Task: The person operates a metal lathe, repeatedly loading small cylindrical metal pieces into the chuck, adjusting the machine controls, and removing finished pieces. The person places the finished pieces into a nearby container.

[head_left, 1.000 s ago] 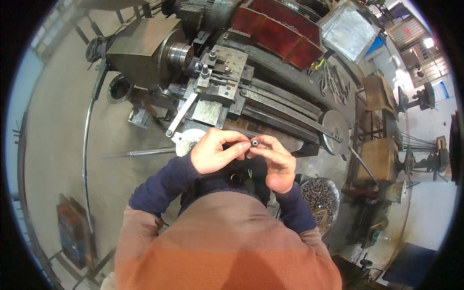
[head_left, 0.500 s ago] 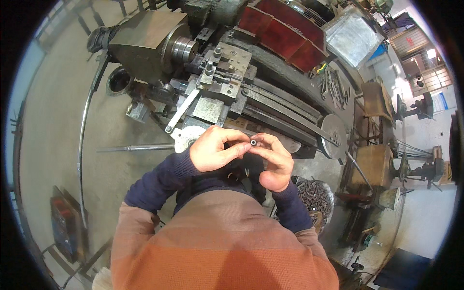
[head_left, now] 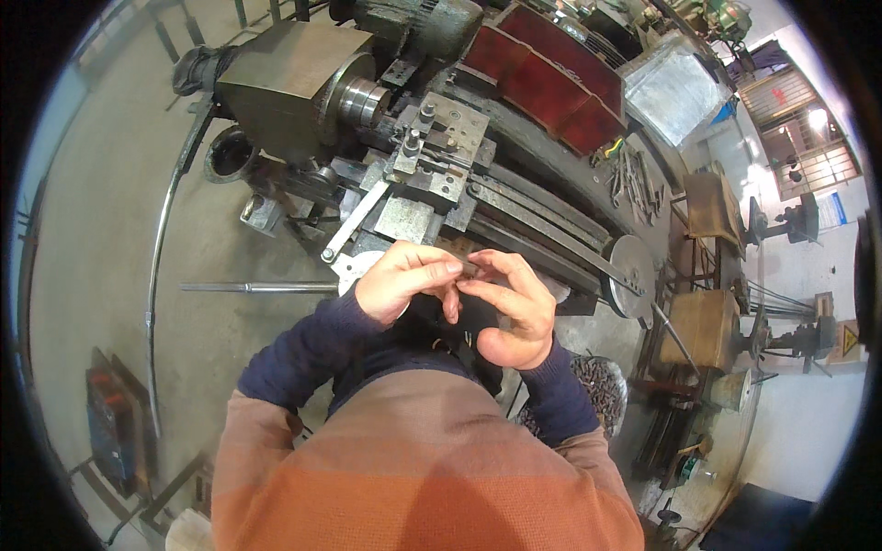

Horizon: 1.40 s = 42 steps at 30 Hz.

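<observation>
While a small dark metal piece sits right between the fingertips, in front of the body, only a sliver of it shows, greyish, short and narrow; its ends are too hidden to read. Left hand next: thumb and fingers pinch together on the piece. Right hand comes in from the other side, index and middle fingers stretched to the same spot, thumb apart; whether those fingers clamp on it, I cannot tell. The hands almost meet, and they cover most of the piece.

Just beyond the left hand, a white disc is partly blocked, with a flat steel lever slanting up from it and a long metal rod running out to the left. Ahead, a bolted tool block faces a shiny round spindle, and steel rails run right toward a grey wheel. By the right sleeve, which hides part of it, a container of small metal pieces.

Farther back, wrenches lie on the grey surface near a red tray. Concrete floor on the left, more machines along the right, a barred window beyond.
</observation>
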### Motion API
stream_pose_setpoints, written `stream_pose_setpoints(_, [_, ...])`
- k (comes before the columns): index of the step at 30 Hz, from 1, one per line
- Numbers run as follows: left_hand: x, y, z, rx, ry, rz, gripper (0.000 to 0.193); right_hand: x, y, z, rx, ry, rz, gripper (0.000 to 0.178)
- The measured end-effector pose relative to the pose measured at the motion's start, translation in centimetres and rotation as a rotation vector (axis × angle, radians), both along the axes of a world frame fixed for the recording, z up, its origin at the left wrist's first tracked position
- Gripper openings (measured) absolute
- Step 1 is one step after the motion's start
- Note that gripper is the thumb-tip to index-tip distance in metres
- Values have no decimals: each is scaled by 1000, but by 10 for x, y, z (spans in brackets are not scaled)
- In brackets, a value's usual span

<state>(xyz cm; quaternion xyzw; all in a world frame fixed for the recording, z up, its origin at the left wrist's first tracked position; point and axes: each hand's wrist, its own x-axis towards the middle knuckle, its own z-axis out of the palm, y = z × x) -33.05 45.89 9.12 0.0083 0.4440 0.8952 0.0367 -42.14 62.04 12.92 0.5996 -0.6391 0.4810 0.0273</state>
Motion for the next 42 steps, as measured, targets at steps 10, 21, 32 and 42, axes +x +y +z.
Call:
stream_pose_setpoints(10, [2,-7,-12,275,18,7,32,-2,-18,1,24,4,36,46])
stream_pose_setpoints(21, [14,-40,23,-587,-15,233,20,-18,-49,22,169,235,207,33])
stream_pose_setpoints(32, [153,-198,19,-1170,-343,977,24,-123,-182,19,356,509,60,25])
stream_pose_setpoints(42, [318,-221,-75,-1312,-654,1150,36,-145,-233,-8,785,158,68,34])
